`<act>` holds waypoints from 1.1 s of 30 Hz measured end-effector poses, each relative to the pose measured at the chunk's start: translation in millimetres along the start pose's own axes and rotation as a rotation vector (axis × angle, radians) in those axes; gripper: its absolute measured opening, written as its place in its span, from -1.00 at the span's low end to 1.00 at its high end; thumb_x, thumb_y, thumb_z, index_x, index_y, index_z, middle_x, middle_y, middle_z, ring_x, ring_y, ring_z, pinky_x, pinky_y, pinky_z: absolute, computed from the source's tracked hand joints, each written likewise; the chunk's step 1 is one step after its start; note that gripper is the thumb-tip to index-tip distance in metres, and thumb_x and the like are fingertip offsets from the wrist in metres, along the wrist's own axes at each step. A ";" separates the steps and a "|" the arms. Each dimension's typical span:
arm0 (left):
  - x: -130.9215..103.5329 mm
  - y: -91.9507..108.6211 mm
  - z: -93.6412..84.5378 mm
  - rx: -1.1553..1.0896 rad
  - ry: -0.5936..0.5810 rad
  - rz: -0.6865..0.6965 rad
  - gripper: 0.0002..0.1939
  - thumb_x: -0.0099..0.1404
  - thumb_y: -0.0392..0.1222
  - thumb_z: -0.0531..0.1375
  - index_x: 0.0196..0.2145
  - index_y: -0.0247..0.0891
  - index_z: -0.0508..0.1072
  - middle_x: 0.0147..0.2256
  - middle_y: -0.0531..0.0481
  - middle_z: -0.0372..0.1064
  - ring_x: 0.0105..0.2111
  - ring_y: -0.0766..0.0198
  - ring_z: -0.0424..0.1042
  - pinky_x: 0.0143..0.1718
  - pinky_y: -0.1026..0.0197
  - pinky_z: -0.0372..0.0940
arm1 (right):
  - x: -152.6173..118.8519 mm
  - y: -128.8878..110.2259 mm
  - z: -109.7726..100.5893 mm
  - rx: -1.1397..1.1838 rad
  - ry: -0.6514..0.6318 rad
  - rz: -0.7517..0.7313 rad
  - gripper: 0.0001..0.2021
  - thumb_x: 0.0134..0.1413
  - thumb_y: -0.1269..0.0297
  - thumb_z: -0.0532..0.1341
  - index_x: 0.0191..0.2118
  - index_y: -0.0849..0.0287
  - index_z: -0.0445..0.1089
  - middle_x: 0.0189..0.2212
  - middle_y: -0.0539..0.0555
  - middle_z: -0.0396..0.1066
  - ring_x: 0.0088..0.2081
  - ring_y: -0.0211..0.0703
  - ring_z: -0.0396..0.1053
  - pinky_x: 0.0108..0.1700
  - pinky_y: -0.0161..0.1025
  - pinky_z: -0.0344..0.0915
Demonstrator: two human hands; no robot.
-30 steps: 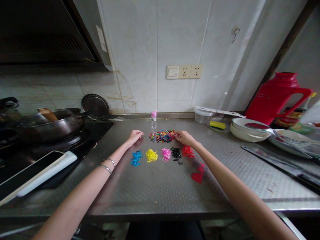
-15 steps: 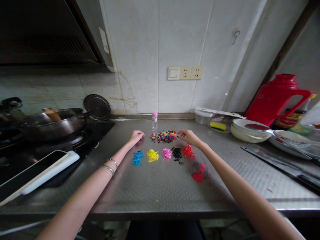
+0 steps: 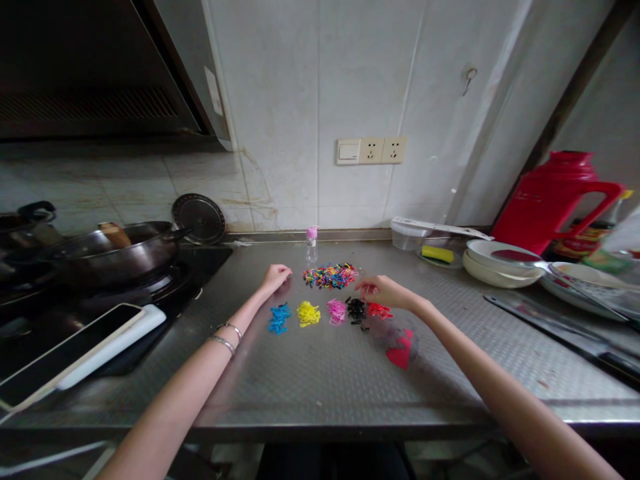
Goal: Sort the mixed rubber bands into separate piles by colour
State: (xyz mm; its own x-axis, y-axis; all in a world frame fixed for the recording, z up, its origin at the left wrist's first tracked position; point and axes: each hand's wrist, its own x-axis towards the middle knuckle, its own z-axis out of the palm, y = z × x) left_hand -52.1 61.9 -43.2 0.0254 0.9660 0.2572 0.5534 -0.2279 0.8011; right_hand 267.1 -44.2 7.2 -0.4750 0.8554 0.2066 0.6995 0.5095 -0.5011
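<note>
**Steel counter: sorted elastic bands**

Wok (image 3: 117, 250) on stove, far left. Left hand (image 3: 276, 275), loosely curled, holding nothing, resting beside mixed pile (image 3: 330, 275). Row in front: blue pile (image 3: 279, 319), yellow pile (image 3: 308, 313), pink pile (image 3: 337, 311), black pile (image 3: 356, 309), red pile (image 3: 379, 310). Right hand (image 3: 384, 292) over red pile, fingertips pinched; contents cannot be told. Red thermos (image 3: 550, 200), far right.

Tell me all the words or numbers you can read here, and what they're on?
None can be read.
White sticker on the range hood: print too blurred.
Jar label behind the red thermos: too small and blurred.
Wall sockets: no legible marks.
</note>
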 end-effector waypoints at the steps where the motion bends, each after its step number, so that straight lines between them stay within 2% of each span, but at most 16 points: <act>1: -0.4 0.3 0.0 0.002 0.000 0.000 -0.79 0.02 -0.19 0.06 -0.52 -0.35 0.44 -0.72 0.11 0.17 -0.67 0.41 0.18 -0.62 0.36 0.01 | 2.7 2.6 -2.1 -0.009 0.015 -0.002 -0.69 -0.22 0.47 0.08 -0.27 0.21 0.42 -0.49 -0.01 0.42 -0.47 -0.29 0.31 -0.39 -0.40 0.21; 8: 1.0 -4.4 2.6 0.041 0.000 -0.001 -0.79 0.01 -0.18 0.07 -0.52 -0.34 0.45 -0.70 0.07 0.24 -0.66 0.38 0.22 -0.60 0.36 0.05 | 27.1 38.7 -18.1 -0.158 0.197 0.043 -0.73 -0.14 0.46 0.07 -0.29 0.19 0.43 -0.39 0.05 0.44 -0.38 -0.25 0.34 -0.30 -0.38 0.21; 15: 1.8 -4.6 3.8 0.049 -0.009 0.011 -0.80 0.00 -0.20 0.07 -0.53 -0.34 0.45 -0.64 0.02 0.32 -0.64 0.38 0.25 -0.60 0.36 0.07 | 48.7 72.2 -5.1 -0.285 0.179 0.142 -0.72 -0.08 0.41 0.09 -0.21 0.22 0.42 -0.24 0.12 0.41 -0.28 -0.23 0.35 -0.22 -0.38 0.20; 20: 1.2 -3.9 2.7 0.034 -0.012 0.005 -0.80 0.00 -0.19 0.07 -0.54 -0.34 0.44 -0.68 0.05 0.27 -0.65 0.38 0.24 -0.60 0.36 0.06 | 64.1 76.0 6.8 -0.294 0.145 0.170 -0.71 -0.06 0.34 0.08 -0.19 0.23 0.42 -0.24 0.12 0.43 -0.25 -0.20 0.35 -0.18 -0.37 0.19; 26: -0.1 -0.8 0.7 0.029 -0.033 0.021 -0.79 0.02 -0.18 0.06 -0.53 -0.34 0.44 -0.70 0.08 0.22 -0.66 0.39 0.20 -0.62 0.37 0.02 | 73.5 69.7 11.9 -0.274 0.128 0.222 -0.65 -0.09 0.43 0.04 -0.15 0.19 0.41 -0.33 0.10 0.46 -0.34 -0.23 0.36 -0.29 -0.41 0.20; 33: -2.8 3.1 -0.9 0.000 -0.046 0.022 -0.78 0.01 -0.16 0.07 -0.53 -0.34 0.44 -0.72 0.10 0.17 -0.67 0.39 0.19 -0.62 0.36 0.02 | 77.3 68.9 12.4 -0.226 0.128 0.220 -0.66 -0.11 0.43 0.04 -0.20 0.19 0.43 -0.43 0.06 0.44 -0.42 -0.27 0.32 -0.37 -0.43 0.17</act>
State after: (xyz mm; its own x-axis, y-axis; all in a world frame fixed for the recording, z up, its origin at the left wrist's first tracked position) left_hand -51.2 58.4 -41.0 0.0757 0.9654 0.2494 0.5522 -0.2488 0.7957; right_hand 272.0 55.8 -21.8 -0.2384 0.9448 0.2248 0.8854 0.3065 -0.3494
